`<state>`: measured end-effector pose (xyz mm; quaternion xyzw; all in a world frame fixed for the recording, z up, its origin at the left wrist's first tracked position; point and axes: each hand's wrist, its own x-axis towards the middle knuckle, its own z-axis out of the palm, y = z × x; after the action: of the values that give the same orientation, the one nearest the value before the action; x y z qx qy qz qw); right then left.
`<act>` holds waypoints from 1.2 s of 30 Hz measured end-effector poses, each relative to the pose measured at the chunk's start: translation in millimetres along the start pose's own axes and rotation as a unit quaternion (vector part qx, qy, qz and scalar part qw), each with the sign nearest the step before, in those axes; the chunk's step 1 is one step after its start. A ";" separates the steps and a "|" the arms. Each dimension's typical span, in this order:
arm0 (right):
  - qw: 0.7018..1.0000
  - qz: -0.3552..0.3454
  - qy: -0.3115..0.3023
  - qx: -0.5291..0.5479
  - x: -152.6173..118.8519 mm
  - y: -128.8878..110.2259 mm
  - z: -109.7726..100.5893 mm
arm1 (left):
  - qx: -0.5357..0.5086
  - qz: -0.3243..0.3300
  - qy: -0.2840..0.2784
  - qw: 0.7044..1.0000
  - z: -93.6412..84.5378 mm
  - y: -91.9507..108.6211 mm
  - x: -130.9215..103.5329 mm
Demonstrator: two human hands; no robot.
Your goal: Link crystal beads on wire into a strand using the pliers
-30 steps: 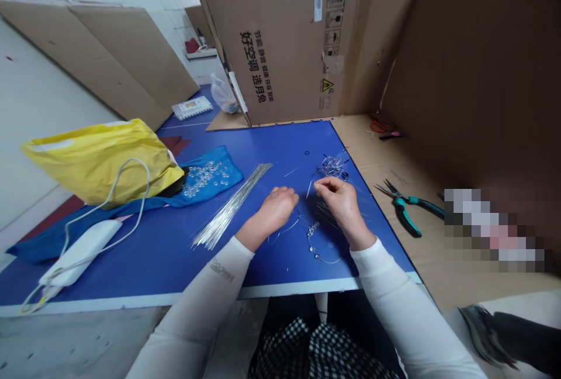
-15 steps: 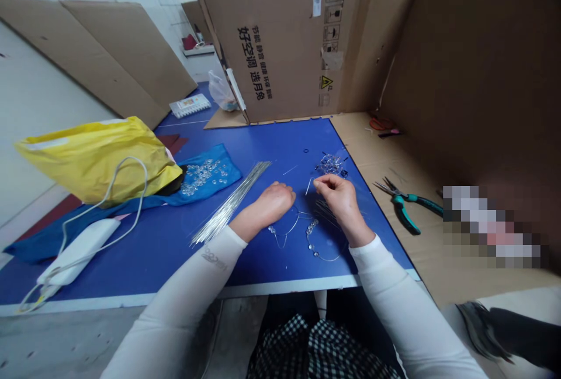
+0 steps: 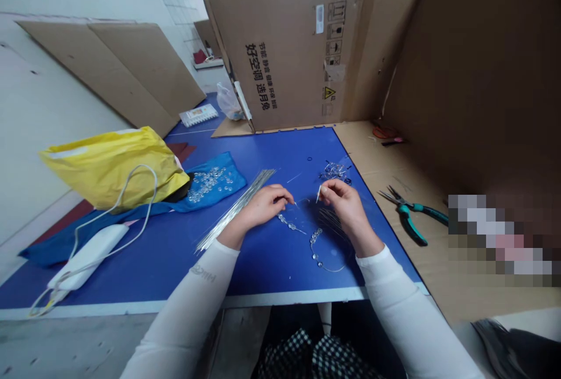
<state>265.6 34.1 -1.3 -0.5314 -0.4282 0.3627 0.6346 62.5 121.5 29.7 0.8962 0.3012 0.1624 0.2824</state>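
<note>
My left hand [image 3: 269,203] pinches a thin wire at its fingertips, over the blue tabletop. A short wire strung with clear beads [image 3: 291,226] hangs or lies just below it; I cannot tell which. Between the thumb and forefinger of my right hand [image 3: 344,200] is a short, thin white stick [image 3: 318,193], tilted slightly. A curved wire with clear beads [image 3: 314,244] rests on the table below and between the hands. Partly hidden by the right hand lies a bunch of dark thin wires [image 3: 329,219]. Long silver wires [image 3: 236,210] lie in a bundle beside my left forearm.
Loose clear beads [image 3: 210,183] lie on a blue cloth [image 3: 239,179] by a yellow bag [image 3: 118,168]. A tangled beaded pile [image 3: 335,171] sits beyond my right hand. Green-handled pliers [image 3: 411,227] lie on cardboard at right. A white power strip [image 3: 90,256] is at left.
My left hand has turned and lifted its fingers, with the beaded wire shifting beneath it. The right hand still holds the white stick. The whole view has moved slightly.
</note>
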 end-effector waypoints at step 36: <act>0.989 0.045 -0.103 0.097 -5.4 -12.0 6.9 | -0.370 -0.140 0.077 0.915 18.9 29.7 -2.5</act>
<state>257.3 29.7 10.1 -0.4457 -0.4294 0.4840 0.6186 82.6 92.7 32.4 0.6610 0.3631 0.2896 0.5894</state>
